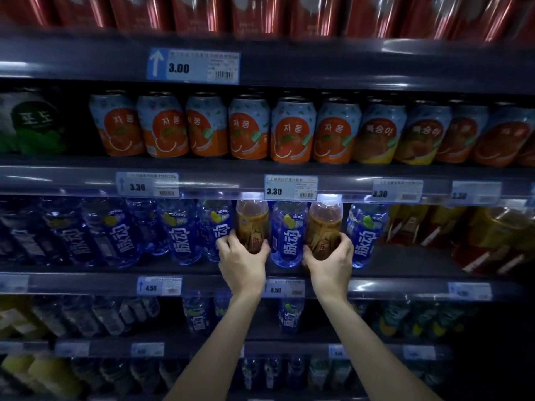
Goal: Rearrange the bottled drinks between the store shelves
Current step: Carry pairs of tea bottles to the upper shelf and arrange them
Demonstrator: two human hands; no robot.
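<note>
Two brown tea bottles stand upright among blue drink bottles on the middle shelf (405, 257). My left hand (241, 260) wraps the base of the left brown bottle (251, 219). My right hand (330, 263) grips the base of the right brown bottle (324, 222). One blue bottle (288, 233) stands between the two brown ones. More blue bottles (182, 230) fill the shelf to the left, and another blue bottle (365, 234) stands just right of my right hand. Both brown bottles' caps reach up behind the price rail.
Orange and blue cans (292, 130) line the shelf above, red cans (254, 13) the top one. Yellow and red bottles (474, 233) sit at the right of the middle shelf, with a gap before them. Lower shelves hold more blue bottles (289, 314) and clear bottles. Price tags (291, 188) hang on the rails.
</note>
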